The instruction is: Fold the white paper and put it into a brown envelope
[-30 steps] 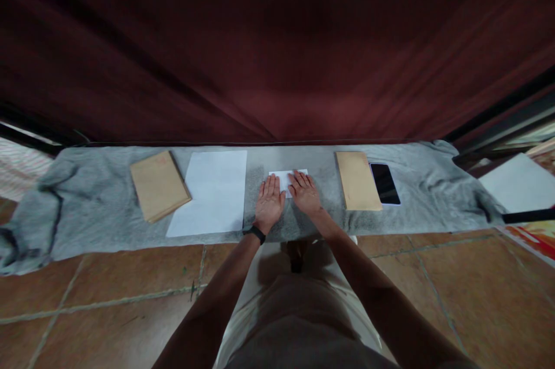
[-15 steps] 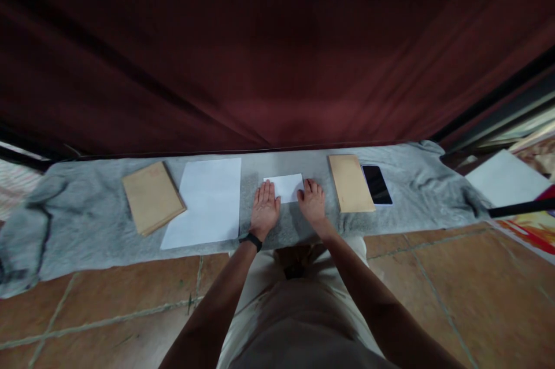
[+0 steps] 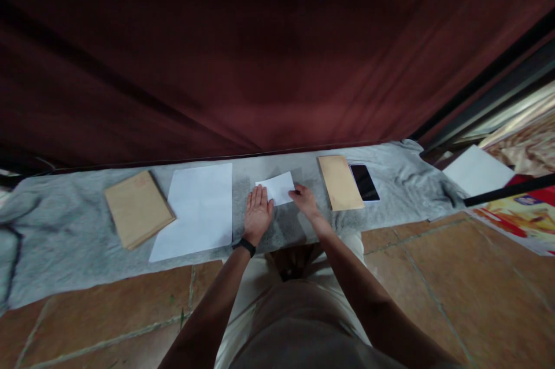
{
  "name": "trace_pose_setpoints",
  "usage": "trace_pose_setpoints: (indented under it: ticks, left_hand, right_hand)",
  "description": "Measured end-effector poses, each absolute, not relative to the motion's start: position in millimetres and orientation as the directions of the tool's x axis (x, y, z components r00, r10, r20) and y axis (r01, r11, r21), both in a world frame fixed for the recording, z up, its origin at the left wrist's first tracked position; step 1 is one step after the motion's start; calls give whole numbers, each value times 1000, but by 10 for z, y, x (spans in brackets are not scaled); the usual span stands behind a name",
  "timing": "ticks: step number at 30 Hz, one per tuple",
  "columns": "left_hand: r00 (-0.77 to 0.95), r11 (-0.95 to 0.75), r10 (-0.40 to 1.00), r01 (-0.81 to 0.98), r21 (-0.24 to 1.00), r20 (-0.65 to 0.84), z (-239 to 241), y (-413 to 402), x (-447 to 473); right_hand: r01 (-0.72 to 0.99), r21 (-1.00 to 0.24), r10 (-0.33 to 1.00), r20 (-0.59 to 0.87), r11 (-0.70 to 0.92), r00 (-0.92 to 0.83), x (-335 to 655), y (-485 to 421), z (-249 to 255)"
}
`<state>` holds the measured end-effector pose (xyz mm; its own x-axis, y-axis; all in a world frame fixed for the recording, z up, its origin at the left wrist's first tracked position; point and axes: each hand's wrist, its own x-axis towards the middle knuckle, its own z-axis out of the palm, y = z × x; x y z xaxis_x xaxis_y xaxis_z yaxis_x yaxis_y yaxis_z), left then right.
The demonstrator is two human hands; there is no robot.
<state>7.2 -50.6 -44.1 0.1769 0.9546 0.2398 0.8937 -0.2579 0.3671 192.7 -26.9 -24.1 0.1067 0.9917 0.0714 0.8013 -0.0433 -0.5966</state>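
Observation:
A small white piece of paper [image 3: 281, 186], which looks folded, lies on the grey cloth in front of me. My left hand [image 3: 258, 214] rests flat over its left end, fingers stretched out and pointing away from me; a black band is on that wrist. At the right edge, my right hand [image 3: 304, 200] pinches the paper between thumb and curled fingers. To the left is a large white sheet of paper [image 3: 199, 204], spread flat. A stack of brown envelopes [image 3: 137, 207] overlaps the sheet's left side. Right of my right hand lies a brown envelope [image 3: 341, 183].
A dark-screened phone [image 3: 365, 183] sits against the brown envelope's right side. Grey cloth [image 3: 399, 187] covers the narrow surface, with a dark red curtain [image 3: 277, 80] behind it. At far right are a white sheet [image 3: 477, 171], a dark bar and a colourful printed package [image 3: 520, 218].
My right hand has gone from lying over the paper's right end to pinching its edge. The paper now sits slightly tilted. The whole view has shifted a little.

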Motion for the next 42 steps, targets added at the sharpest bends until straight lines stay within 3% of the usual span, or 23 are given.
trace_pose_setpoints:
  ticks: [4,7,10,13,21,24,26,30,35,39,42]
  left_hand:
    - [29,-186,970,731,656,242,-184,-568,195]
    - [-41,-84,994,301,950,101,93,-658,356]
    - [-49,28,998,-103,994,-33,278,-721,455]
    - [-100,69,990,-260,963,-98,239,-702,406]
    - [-106,136,987,107,985,-124,-455,-560,-63]
    - [-143,123,985,159,980,-100,-560,-527,-150]
    - [-154,106,986,290,951,-63,-564,-504,-170]
    - [-176,117,984,607,786,-11,-477,-540,-137]
    - [-191,119,980,796,593,59,-284,-744,-45]
    - [-63,-59,964,898,437,260,-232,-914,-7]
    - [158,-267,945,879,396,287,-309,-1032,22]
  right_hand:
    - [783,-622,979,161,2,126,1842,-480,11]
    - [799,-591,958,275,106,77,1674,-719,259]
    - [818,-521,939,338,244,-65,1488,-927,448]
    - [815,-471,921,343,337,-183,1370,-1035,493]
    - [771,-519,926,276,368,-256,1449,-1128,-11]
    - [777,-497,919,276,386,-281,1513,-1137,-207]
    - [789,-471,916,271,394,-296,1541,-1129,-304]
    - [822,-409,916,241,396,-321,1569,-1133,-427]
    - [837,-366,912,208,408,-353,1594,-1172,-458]
    - [836,-365,912,204,409,-357,1608,-1166,-457]
    - [833,-368,910,202,414,-363,1621,-1162,-467]
